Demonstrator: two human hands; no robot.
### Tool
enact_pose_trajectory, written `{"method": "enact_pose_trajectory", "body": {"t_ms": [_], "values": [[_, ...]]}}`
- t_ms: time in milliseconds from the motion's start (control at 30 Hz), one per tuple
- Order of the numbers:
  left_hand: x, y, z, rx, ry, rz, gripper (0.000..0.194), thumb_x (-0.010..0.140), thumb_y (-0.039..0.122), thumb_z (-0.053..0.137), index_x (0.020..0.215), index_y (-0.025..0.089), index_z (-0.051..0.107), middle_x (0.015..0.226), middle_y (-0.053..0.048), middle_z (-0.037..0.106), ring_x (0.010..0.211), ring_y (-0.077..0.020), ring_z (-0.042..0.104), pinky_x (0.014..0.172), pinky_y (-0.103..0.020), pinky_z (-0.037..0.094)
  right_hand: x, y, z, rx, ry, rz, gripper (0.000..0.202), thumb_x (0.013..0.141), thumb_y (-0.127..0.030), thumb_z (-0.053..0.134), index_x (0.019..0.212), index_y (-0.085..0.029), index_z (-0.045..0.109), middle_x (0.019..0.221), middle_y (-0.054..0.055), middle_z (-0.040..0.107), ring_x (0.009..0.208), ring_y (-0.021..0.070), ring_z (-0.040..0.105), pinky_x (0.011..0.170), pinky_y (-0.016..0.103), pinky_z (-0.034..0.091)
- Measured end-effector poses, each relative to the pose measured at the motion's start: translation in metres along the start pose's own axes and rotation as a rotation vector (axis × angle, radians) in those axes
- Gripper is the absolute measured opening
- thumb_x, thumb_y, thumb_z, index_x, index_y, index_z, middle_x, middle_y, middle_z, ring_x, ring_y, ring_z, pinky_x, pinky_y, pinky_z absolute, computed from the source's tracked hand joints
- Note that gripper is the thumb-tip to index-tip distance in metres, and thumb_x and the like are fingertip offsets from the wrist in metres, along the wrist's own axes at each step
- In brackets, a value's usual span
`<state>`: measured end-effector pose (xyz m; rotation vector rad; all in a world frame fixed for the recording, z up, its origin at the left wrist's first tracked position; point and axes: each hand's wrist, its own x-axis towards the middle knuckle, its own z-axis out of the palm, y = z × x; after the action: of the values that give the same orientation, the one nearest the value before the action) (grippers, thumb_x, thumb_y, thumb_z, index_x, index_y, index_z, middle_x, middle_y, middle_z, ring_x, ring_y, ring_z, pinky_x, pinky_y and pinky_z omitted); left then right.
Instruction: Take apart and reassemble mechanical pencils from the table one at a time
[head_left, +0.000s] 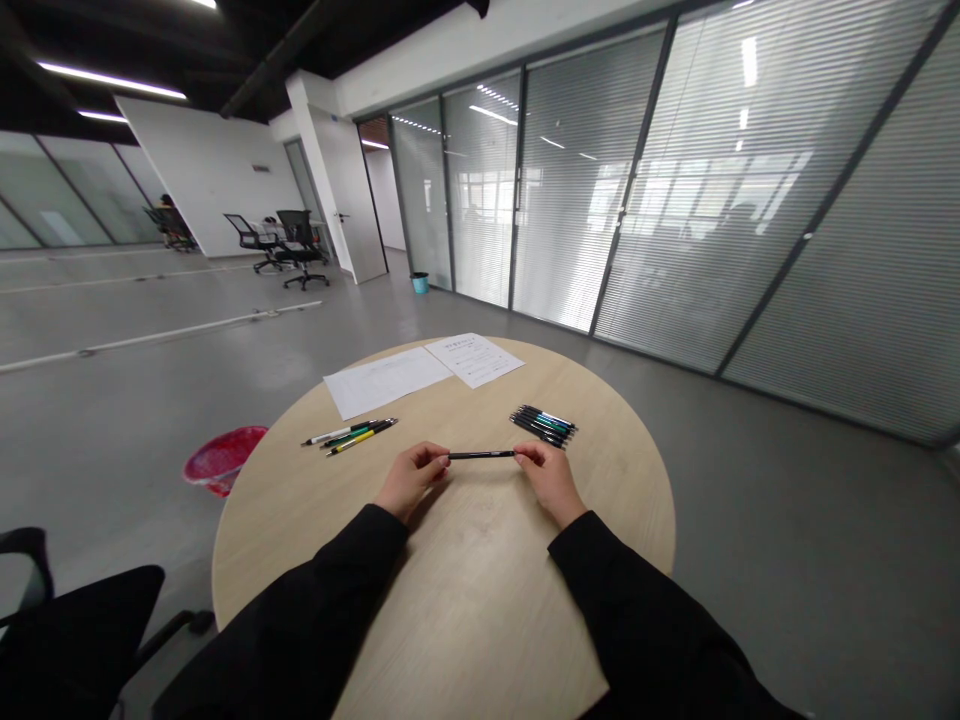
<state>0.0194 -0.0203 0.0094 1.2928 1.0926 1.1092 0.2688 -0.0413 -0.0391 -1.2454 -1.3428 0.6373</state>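
Between my two hands a black pen (481,455) is held level, just above the round wooden table (480,560). My left hand (412,478) pinches its left end, and my right hand (550,478) pinches the right end. Close behind my right hand lies a row of several pens (544,425), mostly dark with some teal. Off to the left of my left hand lie loose pens: a white one (330,436), a green one (346,438) and a yellow one (361,438).
Two printed paper sheets (390,380) lie at the table's far edge. A red bin (221,460) stands on the floor at left, with a black chair (82,630) nearer. Farther off are a blue bin (419,283), office chairs (300,245) and a glass partition with blinds (577,190).
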Motion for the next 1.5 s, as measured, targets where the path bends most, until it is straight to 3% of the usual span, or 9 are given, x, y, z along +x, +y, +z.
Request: {"method": "enact_pose_trajectory", "body": {"t_ms": [500,1500], "values": [[-0.0016,-0.0038,0.0042,-0.039,-0.021,-0.002,0.04,0.059,0.042,0.084,0.079,0.016,0.062,0.063,0.003,0.062,0.055,-0.0103,0.055,0.052,-0.022,0.041,0.0002,0.0067,0.0046,0.083,0.022,0.053,0.018,0.078,-0.033,0.066,0.085,-0.017,0.07,0.085,0.007,0.073,0.079,0.0217,0.066,0.077,0.035,0.052],[-0.0027,-0.0039,0.0041,-0.022,-0.03,0.028,0.037,0.062,0.043,0.081,0.078,0.017,0.06,0.063,0.003,0.06,0.054,-0.0102,0.054,0.053,-0.022,0.04,-0.0009,0.0048,0.0042,0.023,0.03,0.034,0.03,0.08,-0.044,0.063,0.088,-0.017,0.073,0.076,0.006,0.071,0.069,0.0197,0.062,0.061,0.03,0.049]]}}
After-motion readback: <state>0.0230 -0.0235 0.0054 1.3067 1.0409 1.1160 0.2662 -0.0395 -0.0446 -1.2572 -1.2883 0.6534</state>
